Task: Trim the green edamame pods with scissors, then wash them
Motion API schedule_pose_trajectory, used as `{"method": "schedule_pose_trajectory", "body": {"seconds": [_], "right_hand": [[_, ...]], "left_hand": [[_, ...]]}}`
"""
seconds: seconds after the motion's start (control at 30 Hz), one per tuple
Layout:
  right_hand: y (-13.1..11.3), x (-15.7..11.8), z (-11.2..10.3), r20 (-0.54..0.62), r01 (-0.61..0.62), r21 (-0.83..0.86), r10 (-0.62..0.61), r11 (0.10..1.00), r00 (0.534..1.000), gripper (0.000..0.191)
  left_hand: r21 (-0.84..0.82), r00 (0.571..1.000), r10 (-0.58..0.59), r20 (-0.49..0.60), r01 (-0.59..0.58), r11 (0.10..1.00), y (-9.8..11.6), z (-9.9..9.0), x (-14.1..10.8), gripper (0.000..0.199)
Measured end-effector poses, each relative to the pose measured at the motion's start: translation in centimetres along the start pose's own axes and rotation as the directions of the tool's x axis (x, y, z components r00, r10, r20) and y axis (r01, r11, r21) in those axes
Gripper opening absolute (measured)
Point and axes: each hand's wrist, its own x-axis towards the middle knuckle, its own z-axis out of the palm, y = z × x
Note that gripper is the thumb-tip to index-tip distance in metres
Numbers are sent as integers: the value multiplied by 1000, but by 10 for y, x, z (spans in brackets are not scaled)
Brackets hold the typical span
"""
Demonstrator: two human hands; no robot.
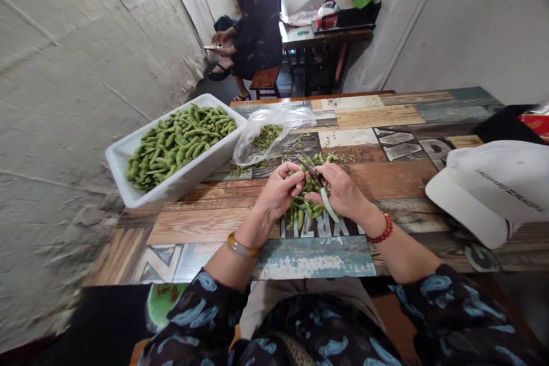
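My left hand (281,189) is closed, its thumb and fingertips pinching a green soybean pod (295,172). In my right hand (341,190) is a pair of scissors (328,203) with pale green handles, the blades pointing up and left, close to the fingertips of my left hand. A small pile of soybean pods (301,214) lies on the table under both hands, partly hidden by them. Just beyond, a clear plastic bag (253,151) holds small green trimmings (266,137). More scraps are scattered around it.
A white tub (180,186) heaped with soybean pods stands at the table's left. On the right lies a white cap (493,174). Behind the patterned table (381,174), a person (257,17) sits on a wooden stool (266,78) beside another table (304,41) bearing bags and boxes.
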Motion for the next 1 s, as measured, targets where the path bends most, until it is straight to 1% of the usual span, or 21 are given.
{"method": "schedule_pose_trajectory", "body": {"seconds": [0.17, 0.27, 0.4, 0.53, 0.63, 0.77, 0.9, 1.0], "right_hand": [[-1, 0, -1, 19, 8, -8, -8, 1000, 1000, 35], [0, 0, -2, 32, 25, -21, -24, 999, 999, 32], [0, 0, -3, 51, 44, -36, -42, 998, 998, 31], [-1, 0, -4, 74, 36, -48, -33, 998, 997, 30], [-1, 0, -4, 58, 35, -51, -32, 998, 998, 32], [-1, 2, -2, 29, 59, -60, -58, 996, 998, 39], [-3, 3, -3, 51, 53, -67, -50, 996, 997, 46], [-2, 3, -5, 59, 44, -59, -40, 997, 997, 45]], "left_hand": [[29, 999, 41, -30, -40, 999, 4, -4, 1, 42], [31, 998, 43, -46, -42, 999, 7, -6, 2, 40], [29, 998, 35, -57, -33, 999, 8, -7, 2, 37], [33, 997, 38, -74, -36, 999, 7, -8, 3, 38], [34, 997, 49, -66, -46, 998, 6, -8, 4, 40], [26, 998, 53, -37, -52, 998, 3, -6, 3, 40], [29, 999, 49, -2, -49, 998, -2, -3, 3, 39], [30, 999, 46, 8, -46, 998, -4, -2, 3, 38]]}}
